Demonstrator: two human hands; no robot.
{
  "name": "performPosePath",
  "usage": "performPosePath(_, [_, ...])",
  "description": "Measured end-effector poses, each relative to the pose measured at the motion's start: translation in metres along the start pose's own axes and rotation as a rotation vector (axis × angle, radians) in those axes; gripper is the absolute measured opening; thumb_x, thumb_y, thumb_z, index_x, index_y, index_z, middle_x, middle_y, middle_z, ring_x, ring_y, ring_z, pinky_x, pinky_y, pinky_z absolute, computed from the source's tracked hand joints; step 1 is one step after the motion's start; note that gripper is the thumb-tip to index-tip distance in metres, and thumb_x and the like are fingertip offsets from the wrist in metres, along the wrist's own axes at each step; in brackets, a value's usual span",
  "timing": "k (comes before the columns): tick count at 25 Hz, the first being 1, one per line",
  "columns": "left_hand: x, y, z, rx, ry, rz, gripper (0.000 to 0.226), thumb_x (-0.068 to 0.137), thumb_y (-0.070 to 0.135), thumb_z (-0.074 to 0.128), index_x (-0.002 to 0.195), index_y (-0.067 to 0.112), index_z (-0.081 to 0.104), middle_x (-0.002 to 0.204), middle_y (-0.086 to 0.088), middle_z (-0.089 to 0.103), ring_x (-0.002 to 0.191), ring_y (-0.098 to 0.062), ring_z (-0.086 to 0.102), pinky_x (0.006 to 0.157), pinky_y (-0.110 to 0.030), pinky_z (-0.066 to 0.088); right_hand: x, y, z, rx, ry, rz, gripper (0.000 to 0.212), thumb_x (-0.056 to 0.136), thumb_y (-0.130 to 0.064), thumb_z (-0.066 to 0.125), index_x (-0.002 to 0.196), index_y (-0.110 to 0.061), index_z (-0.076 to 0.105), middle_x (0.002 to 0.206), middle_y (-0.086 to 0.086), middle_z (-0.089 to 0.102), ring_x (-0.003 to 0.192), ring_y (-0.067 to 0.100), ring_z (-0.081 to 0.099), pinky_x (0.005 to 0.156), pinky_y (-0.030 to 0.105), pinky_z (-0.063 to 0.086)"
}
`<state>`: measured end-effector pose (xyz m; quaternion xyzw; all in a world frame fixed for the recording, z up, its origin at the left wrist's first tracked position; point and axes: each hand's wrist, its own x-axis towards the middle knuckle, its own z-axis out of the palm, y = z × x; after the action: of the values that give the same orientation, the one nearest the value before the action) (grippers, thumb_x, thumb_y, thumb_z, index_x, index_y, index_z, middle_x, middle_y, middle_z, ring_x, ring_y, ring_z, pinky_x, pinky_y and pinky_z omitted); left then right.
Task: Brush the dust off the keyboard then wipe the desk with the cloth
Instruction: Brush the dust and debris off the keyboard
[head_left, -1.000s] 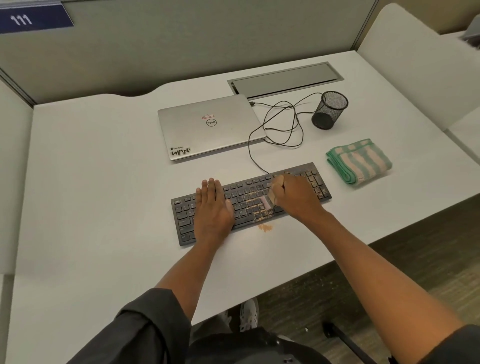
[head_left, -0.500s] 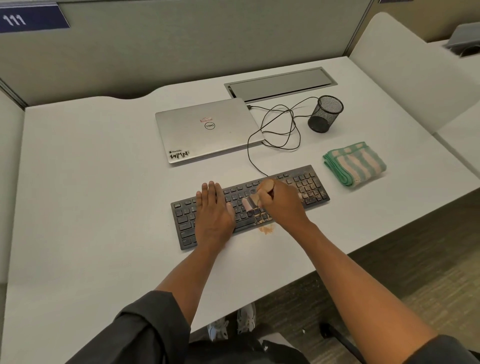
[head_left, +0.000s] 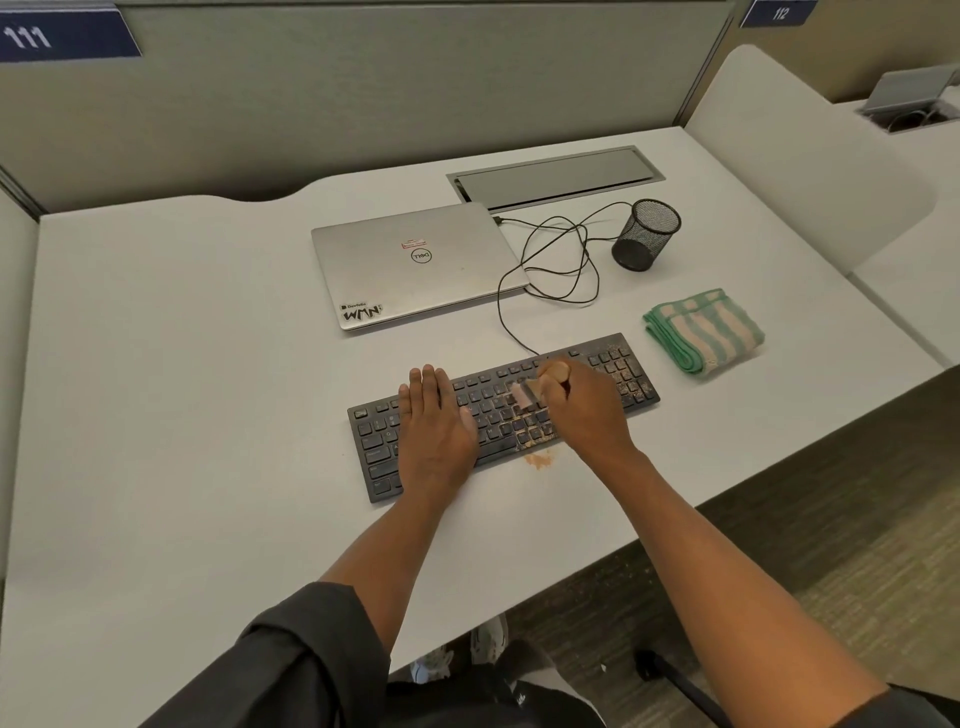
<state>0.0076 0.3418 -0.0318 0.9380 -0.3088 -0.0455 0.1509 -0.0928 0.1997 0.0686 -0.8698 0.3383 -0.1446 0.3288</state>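
Note:
A black keyboard (head_left: 631, 376) lies near the front edge of the white desk (head_left: 182, 389), with tan dust on its middle and right keys. My left hand (head_left: 434, 423) rests flat on the keyboard's left half, fingers straight. My right hand (head_left: 584, 405) grips a small brush (head_left: 522, 396) whose pale bristles touch the middle keys. A little heap of tan dust (head_left: 538, 460) sits on the desk just in front of the keyboard. The folded green-and-beige striped cloth (head_left: 704, 330) lies to the right of the keyboard.
A closed silver laptop (head_left: 410, 265) lies behind the keyboard, with a looped black cable (head_left: 558, 260) beside it. A black mesh pen cup (head_left: 647, 234) stands at the back right. A grey cable hatch (head_left: 556, 176) is set into the desk's rear.
My right hand has swept the brush leftward over the middle keys. My left hand has stayed flat on the keyboard.

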Motion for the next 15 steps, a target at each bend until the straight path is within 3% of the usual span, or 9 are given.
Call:
performPosePath(2, [0.000, 0.000, 0.001, 0.000, -0.002, 0.004, 0.067, 0.104, 0.032, 0.031, 0.158, -0.002, 0.014, 0.166, -0.021, 0.012, 0.156, -0.033, 0.003, 0.127, -0.044, -0.002, -0.001, -0.006, -0.001, 0.074, 0.010, 0.017, 0.018, 0.092, -0.013, 0.055, 0.086, -0.015, 0.071, 0.076, -0.003, 0.071, 0.076, 0.013, 0.066, 0.064, 0.024, 0.051])
performPosePath(4, [0.000, 0.000, 0.000, -0.005, -0.002, 0.004, 0.067, 0.104, 0.032, 0.031, 0.158, -0.003, 0.015, 0.166, -0.022, 0.013, 0.156, -0.034, 0.004, 0.127, -0.046, 0.000, -0.006, -0.015, 0.004, 0.123, -0.081, 0.024, 0.016, 0.091, -0.013, 0.057, 0.088, -0.016, 0.073, 0.079, -0.006, 0.072, 0.080, 0.009, 0.067, 0.065, 0.019, 0.050])
performPosePath(6, [0.000, 0.000, -0.001, -0.011, -0.011, 0.004, 0.067, 0.104, 0.032, 0.031, 0.158, -0.003, 0.014, 0.166, -0.022, 0.013, 0.156, -0.034, 0.003, 0.127, -0.046, -0.001, -0.011, -0.013, 0.012, 0.086, -0.117, 0.018, 0.018, 0.093, -0.017, 0.055, 0.084, -0.016, 0.071, 0.076, -0.004, 0.072, 0.079, 0.012, 0.068, 0.070, 0.030, 0.055])
performPosePath(8, [0.000, 0.001, -0.002, -0.008, -0.019, 0.004, 0.067, 0.104, 0.032, 0.030, 0.159, -0.002, 0.011, 0.167, -0.021, 0.010, 0.156, -0.033, 0.001, 0.127, -0.044, -0.004, -0.009, -0.009, 0.012, 0.034, -0.042, 0.016, 0.024, 0.094, -0.021, 0.049, 0.078, -0.017, 0.066, 0.071, -0.001, 0.070, 0.073, 0.017, 0.068, 0.067, 0.039, 0.056])
performPosePath(10, [0.001, 0.000, -0.003, -0.010, -0.026, 0.000, 0.067, 0.104, 0.032, 0.029, 0.159, -0.001, 0.010, 0.167, -0.021, 0.009, 0.156, -0.033, 0.000, 0.127, -0.044, -0.005, -0.006, -0.011, 0.011, 0.039, 0.024, 0.031, 0.024, 0.094, -0.022, 0.048, 0.079, -0.017, 0.066, 0.070, -0.001, 0.070, 0.071, 0.018, 0.068, 0.066, 0.038, 0.056])
performPosePath(13, [-0.001, -0.001, -0.003, -0.010, -0.021, -0.001, 0.066, 0.104, 0.031, 0.029, 0.159, -0.001, 0.011, 0.167, -0.021, 0.010, 0.156, -0.033, 0.000, 0.127, -0.045, -0.003, -0.011, -0.020, 0.016, 0.152, -0.051, 0.067, 0.019, 0.096, -0.015, 0.052, 0.088, -0.014, 0.070, 0.069, -0.003, 0.072, 0.074, 0.009, 0.070, 0.071, 0.030, 0.055])
performPosePath(15, [0.000, 0.000, -0.002, -0.006, -0.023, -0.003, 0.066, 0.104, 0.031, 0.029, 0.159, -0.001, 0.011, 0.167, -0.021, 0.009, 0.156, -0.033, 0.000, 0.127, -0.045, -0.003, -0.014, -0.015, 0.019, 0.100, -0.035, 0.046, 0.020, 0.097, -0.015, 0.051, 0.086, -0.013, 0.067, 0.071, -0.003, 0.071, 0.074, 0.013, 0.069, 0.070, 0.034, 0.056])
